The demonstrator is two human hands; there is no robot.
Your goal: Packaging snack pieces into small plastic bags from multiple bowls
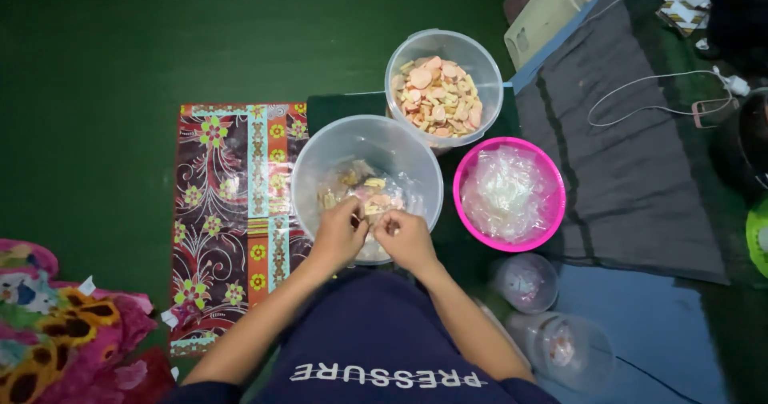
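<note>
Far left, a bright floral blanket [64, 324] is lying bunched on the green floor [96, 68]. Next to it a patterned mat [228, 212] with red and yellow flowers is spreading flat.

Centre: the person is sitting over a large clear plastic bucket [320, 152] holding small packed snack bags [364, 190]. The left hand [340, 232] is pinching closed on a small clear bag [376, 208] at the bucket's near rim; the right hand [406, 240] is gripping the same bag from the other side, fingers curled shut, the two hands nearly touching.

Behind, a second clear bucket [480, 60] is sitting filled with pink and cream crackers [438, 96]. Just right, a pink basin [552, 212] is holding empty clear plastic bags [504, 192]. Nearer the person's right arm, two small clear jars [524, 282] are lying. Far right, a grey mat [632, 172] is carrying a white cable [664, 92].
</note>
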